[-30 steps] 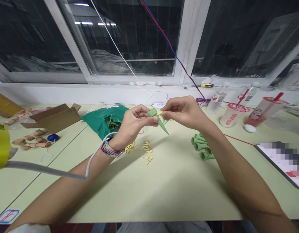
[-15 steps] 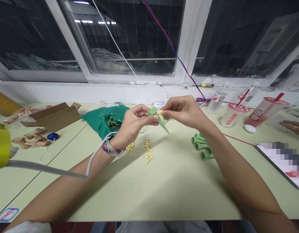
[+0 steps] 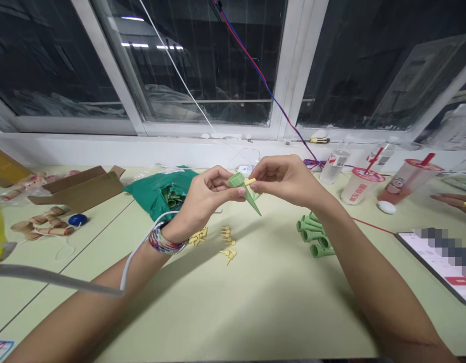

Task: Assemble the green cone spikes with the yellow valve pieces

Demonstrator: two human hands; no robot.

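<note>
My left hand [image 3: 208,196] pinches a green plastic watering spike [image 3: 251,201] between thumb and fingers, its ribbed wide end up and its tip slanting down to the right. A small yellow valve [image 3: 250,181] sticks out of the spike's side. At the outer end of that valve, the thumb and forefinger of my right hand [image 3: 284,179] are closed. Loose yellow valves lie on the table below in small groups, one group [image 3: 229,255] nearest me. Several green spikes [image 3: 312,236] are stacked beside my right forearm. Behind my right fingers more green plastic shows, partly hidden.
A green plastic bag [image 3: 157,189] holds more green pieces. Left of it are a cardboard box [image 3: 81,189], wooden toys and a blue ball [image 3: 77,220]. On the right stand drink cups [image 3: 361,186], a bottle [image 3: 334,166], a tablet [image 3: 437,262] and another person's hand [image 3: 456,201].
My right fingers have shifted slightly outward along the yellow valve, so more of it shows. The spike stays in my left hand. The camera view has tilted a little.
</note>
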